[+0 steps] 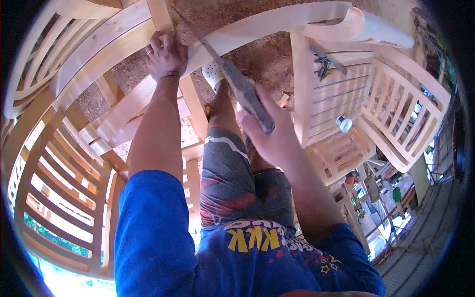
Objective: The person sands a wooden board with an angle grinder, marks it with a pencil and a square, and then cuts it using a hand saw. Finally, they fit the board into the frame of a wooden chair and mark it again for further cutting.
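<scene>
My left hand [166,57], a ring on one finger, has its fingers bent and gripping the end of a pale wooden post [160,15] at the top of the view. Below that hand, a long curved wooden rail [222,42] crosses the frame. In my right hand [273,131] is a long, narrow-bladed hand tool [246,91], my fingers wrapped round its dark straight handle. Its thin blade slants up and left over the curved rail, the tip near the post. The blade shows almost edge-on, so its kind is unclear.
A slatted wooden chair or bench frame [64,193] stands on the left. To the right is a slatted bench [339,94] with a dark clamp-like tool [324,64] and a white-capped container [344,123]. My shoe [213,74] rests on brown ground among the timbers.
</scene>
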A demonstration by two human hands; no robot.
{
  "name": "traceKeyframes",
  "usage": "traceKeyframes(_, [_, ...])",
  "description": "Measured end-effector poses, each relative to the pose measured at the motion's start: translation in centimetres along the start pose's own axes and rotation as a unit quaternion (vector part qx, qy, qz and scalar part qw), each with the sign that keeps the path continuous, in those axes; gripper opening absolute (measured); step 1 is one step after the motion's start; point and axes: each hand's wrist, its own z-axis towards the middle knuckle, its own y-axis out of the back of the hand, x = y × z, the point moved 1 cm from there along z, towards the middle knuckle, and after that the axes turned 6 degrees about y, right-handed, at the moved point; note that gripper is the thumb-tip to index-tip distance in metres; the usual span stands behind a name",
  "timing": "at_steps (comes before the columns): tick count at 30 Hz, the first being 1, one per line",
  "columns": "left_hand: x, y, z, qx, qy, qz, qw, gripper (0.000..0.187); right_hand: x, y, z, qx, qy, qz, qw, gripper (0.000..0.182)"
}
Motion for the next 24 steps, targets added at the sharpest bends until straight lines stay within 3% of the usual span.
traceKeyframes(3, [0.1, -1.0, 1.2, -0.023, 0.005, 0.0, 1.0, 0.044, 1.7, 1.3, -7.3, -0.022, -0.001, -0.042, 0.999, 0.052])
traceKeyframes(5, [0.8, -1.7, 0.1, -0.022, 0.006, 0.021, 1.0, 0.048, 4.0, 3.4, -12.8, 0.029, -0.159, -0.066, 0.985, 0.053])
traceKeyframes(8, [0.5, -1.3, 0.5, -0.021, -0.006, 0.041, 0.999, 0.056, 4.1, 3.8, -16.4, 0.002, -0.103, -0.104, 0.989, 0.054])
traceKeyframes(10, [0.6, -1.9, 0.7, -0.019, 0.01, 0.026, 0.999, 0.046, 1.4, 2.5, -12.4, 0.018, -0.067, -0.097, 0.993, 0.052])
traceKeyframes(12, [0.6, -1.8, 0.4, -0.018, 0.014, 0.016, 1.0, 0.042, 0.4, -0.1, -5.1, -0.013, -0.03, 0.001, 0.999, 0.052])
traceKeyframes(14, [0.1, -0.9, 0.5, -0.028, 0.009, 0.009, 1.0, 0.041, -1.7, -2.0, 0.0, -0.035, 0.029, -0.055, 0.997, 0.052])
traceKeyframes(17, [0.1, -0.7, 0.1, -0.04, -0.009, -0.004, 0.999, 0.043, -1.0, -0.5, -2.8, -0.024, 0.032, -0.106, 0.994, 0.053])
traceKeyframes(18, [0.5, -1.5, 0.4, -0.031, -0.003, 0.001, 1.0, 0.046, 0.6, 0.3, -5.7, -0.048, 0.015, -0.045, 0.998, 0.051])
traceKeyframes(21, [0.8, -2.1, 0.5, -0.014, 0.014, 0.032, 0.999, 0.049, 2.8, 3.7, -14.1, 0.016, -0.102, -0.096, 0.99, 0.051])
traceKeyframes(24, [0.0, -1.0, 0.3, -0.01, 0.012, 0.005, 1.0, 0.049, 2.7, 3.8, -14.2, 0.041, -0.159, -0.123, 0.979, 0.052])
